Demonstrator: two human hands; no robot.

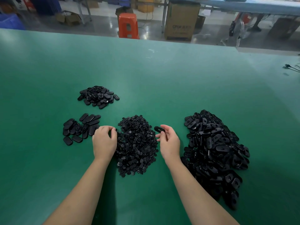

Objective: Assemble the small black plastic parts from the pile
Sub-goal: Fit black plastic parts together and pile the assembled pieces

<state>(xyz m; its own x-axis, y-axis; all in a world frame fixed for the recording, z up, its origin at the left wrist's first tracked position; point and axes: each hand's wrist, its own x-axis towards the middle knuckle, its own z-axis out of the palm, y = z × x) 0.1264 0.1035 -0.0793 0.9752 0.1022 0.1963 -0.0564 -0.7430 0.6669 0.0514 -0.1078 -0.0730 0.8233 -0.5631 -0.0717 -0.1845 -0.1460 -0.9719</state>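
Head view shows the oval black part (pixel 159 129) pinched at the fingertips of the right hand (pixel 169 141), held just above the table between the middle pile and the big pile on the right. The left hand (pixel 103 141) is curled with its fingertips at the left edge of the pile of small round pieces (pixel 137 145); it looks to be picking one out, though I cannot tell whether anything is actually between the fingers.

By my reading, the step in hand is gathering the two halves of one assembly: the oval shell is already taken, the small insert is being fetched. The next move calls for lifting a single round piece free of its neighbours, bringing both hands together over the table, lining the insert up with the opening in the oval part and pressing it home.

No bin, tray or box holds any of this; everything lies loose in heaps on the green table (pixel 162 78). The large heap of oval parts (pixel 214 151) sits beside the right forearm. Left of the left hand lies a smaller flat group of oval parts (pixel 80 129), and farther back another small heap (pixel 98 96), possibly finished pieces. Beyond the table edge, on the floor, stand a red stool (pixel 128 25) and a cardboard box (pixel 181 21), its contents not visible.
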